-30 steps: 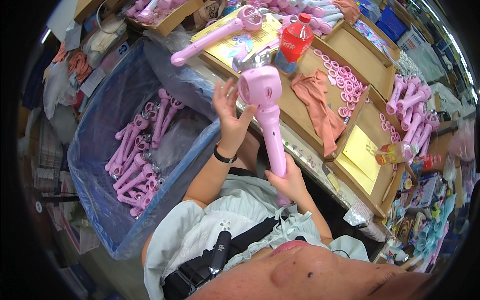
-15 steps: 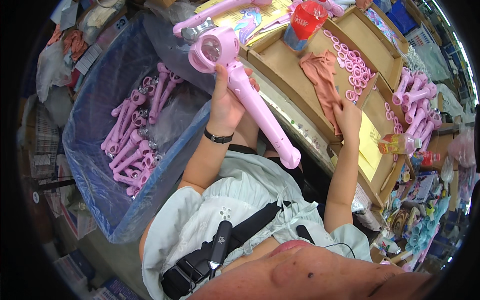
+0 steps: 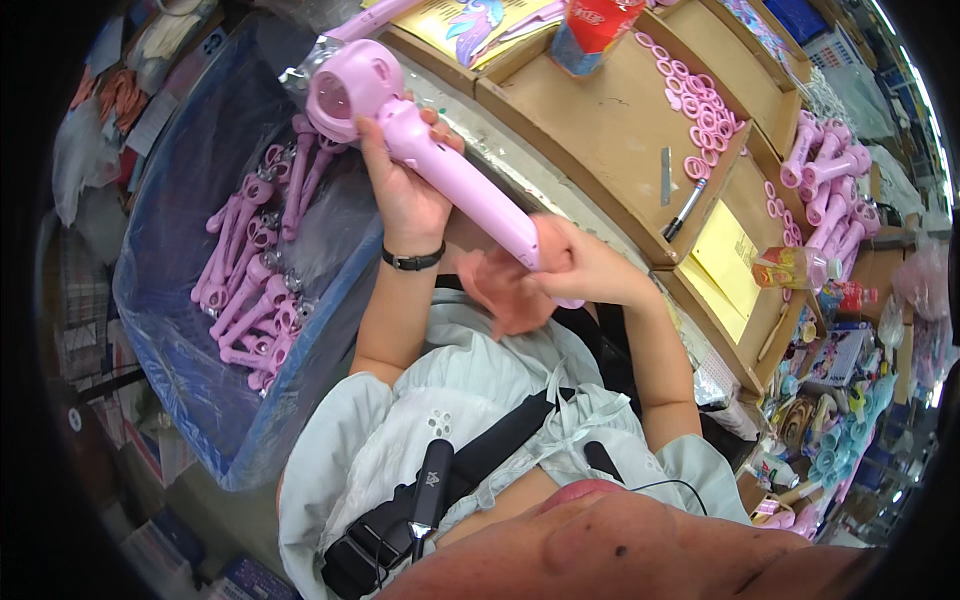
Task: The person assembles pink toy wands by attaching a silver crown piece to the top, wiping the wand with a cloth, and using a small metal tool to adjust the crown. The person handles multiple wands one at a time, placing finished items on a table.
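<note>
A pink plastic wand [image 3: 455,180] with a hollow round head slants across my lap, its head toward the upper left. My left hand [image 3: 412,190] is closed around the handle just below the head. Near the handle's lower end, my right hand [image 3: 575,262] presses an orange-pink cloth [image 3: 508,292] against the wand. The cloth hangs loosely under that hand and partly hides the handle's end.
At left, a blue plastic-lined bin [image 3: 180,390] holds several pink wands [image 3: 255,285]. Cardboard trays [image 3: 570,130] at right carry pink rings [image 3: 705,115], a marker pen [image 3: 686,208], a metal strip [image 3: 666,176] and yellow paper [image 3: 722,262]. A bottle [image 3: 795,268] lies beside more wands [image 3: 830,170].
My right hand has lifted the cloth from the tray and brought it to the wand's lower end. The marker pen and metal strip now show. The wand has moved slightly up and left.
</note>
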